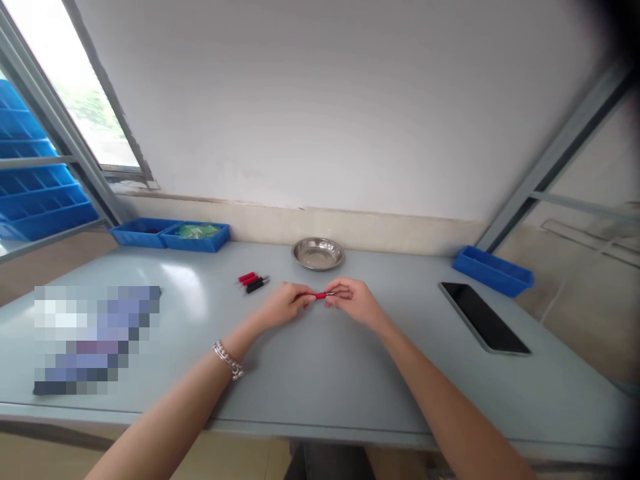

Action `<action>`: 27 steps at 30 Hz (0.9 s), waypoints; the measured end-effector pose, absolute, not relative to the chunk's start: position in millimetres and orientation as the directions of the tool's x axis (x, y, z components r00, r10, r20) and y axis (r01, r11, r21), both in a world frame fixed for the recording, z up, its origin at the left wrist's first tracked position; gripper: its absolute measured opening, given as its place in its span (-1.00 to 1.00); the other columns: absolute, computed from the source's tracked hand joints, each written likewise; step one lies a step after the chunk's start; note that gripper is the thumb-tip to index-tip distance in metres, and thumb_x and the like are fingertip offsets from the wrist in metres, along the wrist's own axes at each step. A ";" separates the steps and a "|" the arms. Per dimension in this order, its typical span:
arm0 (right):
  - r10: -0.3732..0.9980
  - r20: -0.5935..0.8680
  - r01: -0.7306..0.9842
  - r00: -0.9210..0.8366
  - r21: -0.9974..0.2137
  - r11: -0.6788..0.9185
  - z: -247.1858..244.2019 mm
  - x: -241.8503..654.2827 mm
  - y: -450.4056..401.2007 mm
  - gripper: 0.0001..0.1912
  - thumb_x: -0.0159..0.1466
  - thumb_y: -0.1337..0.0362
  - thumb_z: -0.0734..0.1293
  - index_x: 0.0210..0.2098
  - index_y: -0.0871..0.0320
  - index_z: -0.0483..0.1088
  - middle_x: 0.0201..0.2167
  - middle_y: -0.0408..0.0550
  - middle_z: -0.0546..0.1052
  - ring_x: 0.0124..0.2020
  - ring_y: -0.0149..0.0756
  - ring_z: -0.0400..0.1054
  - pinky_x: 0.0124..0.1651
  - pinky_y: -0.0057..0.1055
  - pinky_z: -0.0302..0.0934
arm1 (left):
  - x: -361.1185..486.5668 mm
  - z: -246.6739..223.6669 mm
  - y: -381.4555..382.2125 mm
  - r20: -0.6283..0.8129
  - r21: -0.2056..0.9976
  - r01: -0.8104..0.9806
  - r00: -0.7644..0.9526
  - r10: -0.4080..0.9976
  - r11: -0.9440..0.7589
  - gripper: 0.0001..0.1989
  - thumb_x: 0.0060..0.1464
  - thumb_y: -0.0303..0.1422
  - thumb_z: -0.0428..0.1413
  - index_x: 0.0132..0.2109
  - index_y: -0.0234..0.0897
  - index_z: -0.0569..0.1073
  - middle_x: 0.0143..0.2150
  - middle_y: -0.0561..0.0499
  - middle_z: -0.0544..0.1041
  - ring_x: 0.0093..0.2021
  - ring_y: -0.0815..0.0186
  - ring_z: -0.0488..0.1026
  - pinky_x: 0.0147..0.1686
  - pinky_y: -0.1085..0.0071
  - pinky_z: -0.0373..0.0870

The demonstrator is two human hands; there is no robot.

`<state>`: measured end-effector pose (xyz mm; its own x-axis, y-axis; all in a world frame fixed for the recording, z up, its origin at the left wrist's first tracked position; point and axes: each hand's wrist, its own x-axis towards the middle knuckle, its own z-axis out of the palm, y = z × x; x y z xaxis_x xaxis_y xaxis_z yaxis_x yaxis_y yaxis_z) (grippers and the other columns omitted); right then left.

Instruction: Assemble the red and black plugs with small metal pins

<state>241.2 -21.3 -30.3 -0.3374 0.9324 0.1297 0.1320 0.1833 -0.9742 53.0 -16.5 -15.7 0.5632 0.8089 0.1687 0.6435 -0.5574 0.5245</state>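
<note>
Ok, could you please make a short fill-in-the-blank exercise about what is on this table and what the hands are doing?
1. Both hands, the left hand and the right hand, hold a small ____ piece between the fingertips.
2. The round metal ____ stands behind the hands.
3. The left wrist wears a ____.
4. The dark tablet lies on the person's ____ side.

Missing words: red; bowl; bracelet; right

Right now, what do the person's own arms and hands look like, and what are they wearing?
Both forearms are bare, with no sleeves in view and no gloves on the hands. The left hand side carries a silver chain bracelet at the wrist. The right hand and its wrist wear nothing that I can see; rings are too small to tell.
</note>
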 end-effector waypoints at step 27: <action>0.941 0.260 0.140 -0.217 -0.946 0.293 -3.1 254.9 -26.6 -0.83 -0.04 0.23 0.36 -0.49 0.20 0.36 -0.63 -0.16 0.43 -0.57 -0.41 0.33 -0.39 -0.40 0.24 | 52.4 -14.8 -14.4 0.084 0.851 0.409 0.515 0.853 -0.331 -0.61 0.08 -0.15 -0.16 -0.49 -0.34 0.32 -0.59 0.09 0.29 -0.57 0.47 0.19 -0.53 0.52 0.14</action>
